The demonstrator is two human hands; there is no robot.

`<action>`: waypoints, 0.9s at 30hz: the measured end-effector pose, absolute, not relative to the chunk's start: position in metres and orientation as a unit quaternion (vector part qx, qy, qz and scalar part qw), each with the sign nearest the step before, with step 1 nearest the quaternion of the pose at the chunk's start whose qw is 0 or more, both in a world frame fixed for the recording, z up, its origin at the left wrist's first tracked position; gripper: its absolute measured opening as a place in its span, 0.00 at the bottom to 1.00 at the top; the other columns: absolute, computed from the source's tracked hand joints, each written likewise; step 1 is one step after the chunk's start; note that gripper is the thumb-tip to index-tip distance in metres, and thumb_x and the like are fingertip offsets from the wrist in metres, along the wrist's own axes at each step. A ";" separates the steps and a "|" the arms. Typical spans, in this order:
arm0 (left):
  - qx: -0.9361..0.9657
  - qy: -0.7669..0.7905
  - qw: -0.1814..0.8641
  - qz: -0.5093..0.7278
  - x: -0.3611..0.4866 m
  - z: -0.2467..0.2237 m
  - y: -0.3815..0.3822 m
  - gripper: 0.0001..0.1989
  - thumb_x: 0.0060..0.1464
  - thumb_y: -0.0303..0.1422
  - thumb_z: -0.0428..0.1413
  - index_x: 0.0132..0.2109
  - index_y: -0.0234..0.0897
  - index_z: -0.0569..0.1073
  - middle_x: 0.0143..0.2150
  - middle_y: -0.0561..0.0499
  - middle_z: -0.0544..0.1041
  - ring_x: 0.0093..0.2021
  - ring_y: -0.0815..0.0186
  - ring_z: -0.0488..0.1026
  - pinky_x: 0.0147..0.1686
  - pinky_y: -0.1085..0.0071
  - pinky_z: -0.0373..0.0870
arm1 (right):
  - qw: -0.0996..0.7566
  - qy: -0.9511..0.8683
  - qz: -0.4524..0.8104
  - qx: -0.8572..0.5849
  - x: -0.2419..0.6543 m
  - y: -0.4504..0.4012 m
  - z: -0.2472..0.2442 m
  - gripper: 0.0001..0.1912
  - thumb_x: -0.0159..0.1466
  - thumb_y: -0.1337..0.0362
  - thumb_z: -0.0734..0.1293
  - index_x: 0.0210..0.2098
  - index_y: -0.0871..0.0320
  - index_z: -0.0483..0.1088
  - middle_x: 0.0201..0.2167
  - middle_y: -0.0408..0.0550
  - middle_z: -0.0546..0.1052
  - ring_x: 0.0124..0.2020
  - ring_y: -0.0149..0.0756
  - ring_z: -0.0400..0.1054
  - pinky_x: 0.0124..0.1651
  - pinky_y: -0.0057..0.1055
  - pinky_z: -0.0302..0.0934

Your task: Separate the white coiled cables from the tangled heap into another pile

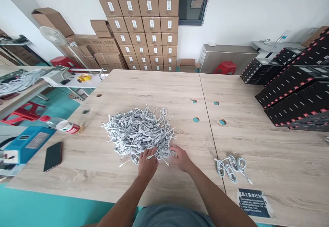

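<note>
A large heap of coiled white cables [138, 127] lies on the wooden table. At its front edge my left hand [148, 162] has its fingers closed on a white cable end. My right hand [180, 158] is just to the right, its fingers closed round the right side of a coiled white cable [166, 153] that spans the space between both hands. Several more coiled cables [231, 167] lie apart from the heap, on the right part of the table.
A bottle [69, 127] lies on its side at the left, near a dark phone [53, 156] and a blue box [29, 144]. Black boxes [295, 95] are stacked at the right. A printed sign [253, 202] is at the front right. Cartons [151, 23] stand behind the table [164, 83].
</note>
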State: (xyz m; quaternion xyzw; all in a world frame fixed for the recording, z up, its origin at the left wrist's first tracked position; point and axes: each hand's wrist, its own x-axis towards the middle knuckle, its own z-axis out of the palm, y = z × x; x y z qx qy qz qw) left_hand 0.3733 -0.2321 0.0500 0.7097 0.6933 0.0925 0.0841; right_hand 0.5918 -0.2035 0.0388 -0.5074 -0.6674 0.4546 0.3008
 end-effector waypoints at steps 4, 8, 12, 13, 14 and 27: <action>0.672 0.719 0.103 0.144 0.350 0.059 -0.239 0.19 0.55 0.25 0.55 0.50 0.47 0.80 0.47 0.45 0.83 0.58 0.53 0.72 0.59 0.57 0.65 | 0.171 -0.784 0.352 -0.482 0.543 -0.173 0.042 0.12 0.58 0.70 0.72 0.41 0.53 0.80 0.61 0.49 0.75 0.61 0.45 0.69 0.63 0.41 0.62; 0.594 0.761 0.136 0.224 0.329 0.066 -0.242 0.12 0.57 0.32 0.55 0.43 0.47 0.82 0.43 0.48 0.83 0.55 0.55 0.75 0.58 0.61 0.67 | 0.151 -0.828 0.288 -0.456 0.541 -0.174 0.037 0.09 0.60 0.72 0.69 0.38 0.53 0.78 0.51 0.48 0.79 0.54 0.42 0.70 0.59 0.37 0.62; 0.460 0.815 0.177 0.306 0.310 0.072 -0.250 0.13 0.56 0.40 0.54 0.43 0.43 0.80 0.42 0.47 0.83 0.46 0.56 0.78 0.48 0.62 0.72 | 0.222 -0.755 0.314 -0.532 0.540 -0.189 0.031 0.13 0.55 0.75 0.66 0.36 0.54 0.75 0.40 0.47 0.79 0.43 0.39 0.72 0.49 0.32 0.63; 0.431 0.821 0.191 0.322 0.306 0.074 -0.254 0.15 0.55 0.42 0.53 0.43 0.42 0.79 0.41 0.47 0.84 0.44 0.56 0.79 0.46 0.62 0.73 | 0.245 -0.727 0.332 -0.549 0.539 -0.192 0.032 0.12 0.54 0.74 0.65 0.35 0.54 0.73 0.37 0.46 0.79 0.40 0.38 0.71 0.46 0.31 0.63; 0.408 0.823 0.206 0.337 0.302 0.077 -0.259 0.17 0.54 0.45 0.53 0.43 0.41 0.79 0.40 0.46 0.84 0.42 0.56 0.79 0.44 0.62 0.73 | 0.271 -0.696 0.353 -0.564 0.540 -0.195 0.033 0.11 0.53 0.73 0.65 0.34 0.54 0.72 0.35 0.44 0.79 0.37 0.37 0.71 0.44 0.30 0.63; 0.509 0.630 0.516 0.278 0.493 0.056 -0.273 0.16 0.42 0.42 0.67 0.38 0.39 0.80 0.36 0.50 0.82 0.31 0.66 0.76 0.33 0.69 0.73 | 0.229 -0.501 0.178 -0.816 0.830 -0.266 0.043 0.20 0.51 0.50 0.65 0.41 0.50 0.75 0.45 0.55 0.82 0.47 0.57 0.74 0.47 0.48 0.66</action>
